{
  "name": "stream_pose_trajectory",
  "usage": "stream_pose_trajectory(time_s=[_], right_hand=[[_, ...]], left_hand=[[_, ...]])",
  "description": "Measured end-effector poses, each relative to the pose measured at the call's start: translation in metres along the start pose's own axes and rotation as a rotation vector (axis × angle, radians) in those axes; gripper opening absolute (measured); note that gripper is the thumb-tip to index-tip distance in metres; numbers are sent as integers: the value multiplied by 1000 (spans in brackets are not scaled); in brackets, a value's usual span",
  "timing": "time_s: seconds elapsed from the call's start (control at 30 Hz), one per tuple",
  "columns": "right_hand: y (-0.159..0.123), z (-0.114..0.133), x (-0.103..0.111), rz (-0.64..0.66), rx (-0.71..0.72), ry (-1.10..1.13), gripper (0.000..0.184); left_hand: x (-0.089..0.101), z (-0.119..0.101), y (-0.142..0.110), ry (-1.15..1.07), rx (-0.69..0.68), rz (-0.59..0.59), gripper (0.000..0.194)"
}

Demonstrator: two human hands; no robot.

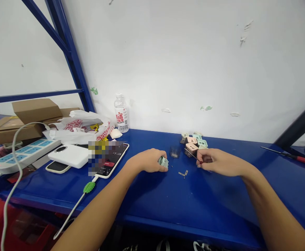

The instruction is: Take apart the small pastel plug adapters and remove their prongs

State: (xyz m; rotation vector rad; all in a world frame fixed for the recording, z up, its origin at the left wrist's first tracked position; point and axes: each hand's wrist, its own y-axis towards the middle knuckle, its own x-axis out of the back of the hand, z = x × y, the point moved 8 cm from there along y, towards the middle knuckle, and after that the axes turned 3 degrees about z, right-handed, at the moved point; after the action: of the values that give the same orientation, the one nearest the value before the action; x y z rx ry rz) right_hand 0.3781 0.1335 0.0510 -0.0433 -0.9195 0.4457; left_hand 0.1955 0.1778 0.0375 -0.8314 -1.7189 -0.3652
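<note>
two hands, two small pieces, one blue shelf

the left hand (148,161) rests on the blue metal shelf (194,202), its grip clamped around a pale green block (163,162). the right hand (217,162) has its grip pinched together on a thin dark pick (191,155), whose tip points toward a cluster of pink and green square pieces (193,141) at the back by the wall. between the hands stands a small clear cup (175,151); what lies inside it is too dim to make out. just in front of it lies a small metal bracket (183,173). further right, a red-handled screwdriver (296,158) lies on the shelf. to the left, a water bottle (121,113) of clear liquid stands by the wall beside a white plastic bag (81,127) with red print, its contents hard to tell, near two cardboard boxes (34,109). a white power strip (24,155), a white power bank (69,156) and a phone (110,160), partly blurred, lie nearer the left hand.
</note>
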Motion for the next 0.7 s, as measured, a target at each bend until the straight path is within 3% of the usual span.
stream_pose_trajectory(time_s=[0.1,0.23,0.4,0.7], right_hand=[[5,9,-11,37,64,103,11],[11,14,-16,40,79,-19,5],[21,3,-22,112,33,-67,30],[33,-7,-27,104,13,-188,27]], left_hand=[[0,0,0,-1,1,-2,36],[0,-1,-1,5,-2,6,36],[2,5,-4,-16,48,52,36],[3,12,-8,33,134,96,38]])
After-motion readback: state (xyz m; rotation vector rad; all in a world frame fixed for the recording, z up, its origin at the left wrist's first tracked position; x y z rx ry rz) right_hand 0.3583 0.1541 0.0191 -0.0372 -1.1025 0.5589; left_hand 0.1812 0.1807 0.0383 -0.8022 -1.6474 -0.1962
